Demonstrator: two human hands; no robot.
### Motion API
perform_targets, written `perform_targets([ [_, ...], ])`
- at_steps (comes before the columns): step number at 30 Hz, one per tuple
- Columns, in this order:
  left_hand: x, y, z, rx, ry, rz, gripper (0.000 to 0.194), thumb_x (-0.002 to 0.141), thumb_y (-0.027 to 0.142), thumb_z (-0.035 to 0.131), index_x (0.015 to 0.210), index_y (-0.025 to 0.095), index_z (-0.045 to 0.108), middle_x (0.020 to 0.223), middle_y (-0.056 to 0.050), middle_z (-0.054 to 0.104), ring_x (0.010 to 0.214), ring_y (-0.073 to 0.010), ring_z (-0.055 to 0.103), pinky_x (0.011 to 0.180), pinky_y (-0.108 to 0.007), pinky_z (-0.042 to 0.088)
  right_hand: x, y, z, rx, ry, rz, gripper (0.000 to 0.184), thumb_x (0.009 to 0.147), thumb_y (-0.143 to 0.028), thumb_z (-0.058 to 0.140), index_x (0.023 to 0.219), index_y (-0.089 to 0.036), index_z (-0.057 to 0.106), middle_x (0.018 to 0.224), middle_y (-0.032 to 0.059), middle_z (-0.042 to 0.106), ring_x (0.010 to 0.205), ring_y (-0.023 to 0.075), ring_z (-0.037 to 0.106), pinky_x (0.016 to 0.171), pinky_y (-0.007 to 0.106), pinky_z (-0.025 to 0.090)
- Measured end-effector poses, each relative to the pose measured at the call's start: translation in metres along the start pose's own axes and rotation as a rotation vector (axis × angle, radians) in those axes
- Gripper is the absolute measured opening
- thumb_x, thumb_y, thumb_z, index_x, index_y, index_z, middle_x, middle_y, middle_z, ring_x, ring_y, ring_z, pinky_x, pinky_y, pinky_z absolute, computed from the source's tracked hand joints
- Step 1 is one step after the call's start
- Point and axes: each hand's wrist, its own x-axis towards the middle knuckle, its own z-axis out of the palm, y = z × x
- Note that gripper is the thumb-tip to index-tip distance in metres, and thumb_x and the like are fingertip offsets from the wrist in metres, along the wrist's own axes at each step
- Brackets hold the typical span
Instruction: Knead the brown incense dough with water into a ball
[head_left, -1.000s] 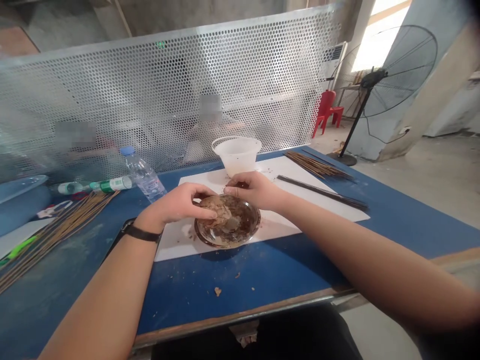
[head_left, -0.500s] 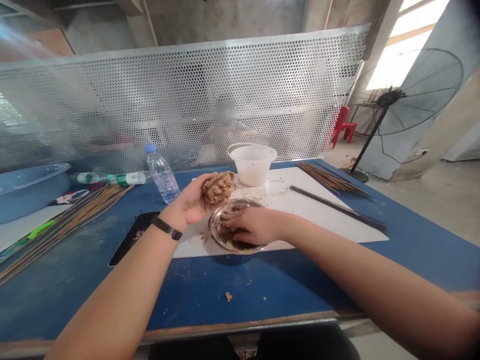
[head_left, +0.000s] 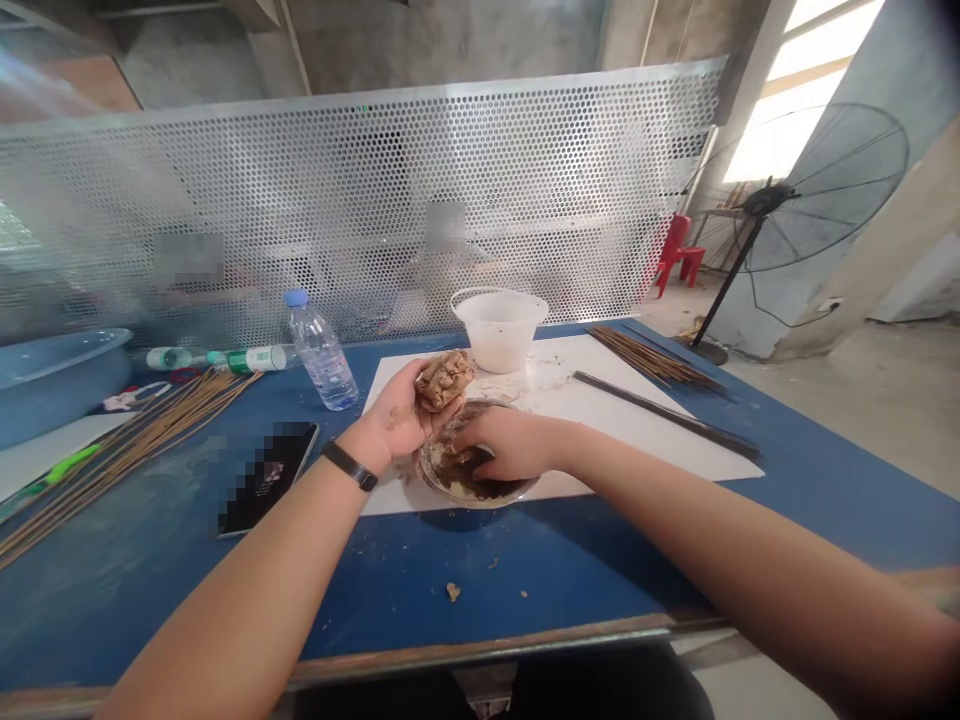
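Note:
A lumpy brown mass like wet clay or dough (head_left: 444, 381) rests in my left hand (head_left: 401, 415), whose fingers curl around its underside. It is held above the left rim of a clear round bowl (head_left: 491, 500). Inside that bowl, brown crumbs and smears coat the bottom and wall. My right hand (head_left: 517, 445) reaches into the bowl from the right, fingers bent and closing toward the thumb over brown material. Its fingertips are partly hidden, so what they grip cannot be made out.
A white bucket (head_left: 501, 335) stands behind the bowl on a white board (head_left: 562, 400). Dark rods (head_left: 667, 415) and thin brown sticks (head_left: 652, 358) lie right. Leftward are a water bottle (head_left: 321, 355), phone (head_left: 270, 480), more sticks (head_left: 165, 425) and blue basin (head_left: 60, 380). A perforated metal screen (head_left: 525, 180) spans behind.
My left hand has moved slightly right with the brown lump, which now shows a turned, darker side. My right hand has shifted inside the bowl, with its fingers more bent.

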Motion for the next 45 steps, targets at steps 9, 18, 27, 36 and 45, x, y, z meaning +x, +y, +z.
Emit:
perform_targets([
  [9,0.000,-0.005,0.006,0.005,0.074,0.111,0.015,0.092,0.022,0.058,0.097,0.015,0.070,0.081,-0.004,0.075,0.069,-0.0156,0.073,0.064,-0.029,0.065,-0.001,-0.007,0.008,0.041,0.108,-0.148,0.014,0.085,-0.018,0.066,0.099,-0.016,0.068,0.095,0.0054,0.072,0.083,0.0183,0.059,0.076,0.030,0.041],
  [18,0.001,-0.010,0.009,0.030,0.061,0.137,0.013,0.088,0.023,0.063,0.095,0.015,0.070,0.080,-0.004,0.075,0.069,-0.0153,0.073,0.067,-0.027,0.064,0.001,-0.017,0.008,0.004,-0.021,-0.097,0.011,0.087,-0.012,0.058,0.094,-0.016,0.066,0.093,0.0060,0.072,0.080,0.0170,0.057,0.073,0.029,0.040],
  [27,0.001,-0.010,0.007,0.059,0.032,0.152,0.014,0.091,0.020,0.057,0.090,0.013,0.070,0.076,-0.004,0.073,0.065,-0.0148,0.072,0.063,-0.026,0.064,0.008,-0.011,0.008,-0.092,0.041,-0.071,0.010,0.083,-0.014,0.068,0.091,-0.017,0.072,0.094,0.0062,0.074,0.083,0.0192,0.061,0.072,0.029,0.042],
  [36,0.004,-0.014,0.009,0.028,0.031,0.124,0.010,0.088,0.020,0.061,0.089,0.015,0.069,0.072,-0.003,0.072,0.063,-0.0151,0.071,0.064,-0.027,0.064,0.008,0.000,0.011,-0.089,0.211,-0.038,0.006,0.084,-0.018,0.069,0.088,-0.017,0.073,0.096,0.0070,0.073,0.084,0.0203,0.062,0.074,0.030,0.045],
  [45,0.002,-0.013,0.009,0.037,0.054,0.161,0.016,0.093,0.022,0.056,0.092,0.015,0.070,0.079,-0.003,0.075,0.068,-0.0137,0.073,0.066,-0.027,0.064,0.008,-0.005,0.016,-0.167,0.043,-0.019,0.014,0.088,-0.026,0.071,0.088,-0.013,0.077,0.111,0.0148,0.068,0.095,0.0245,0.063,0.083,0.035,0.047],
])
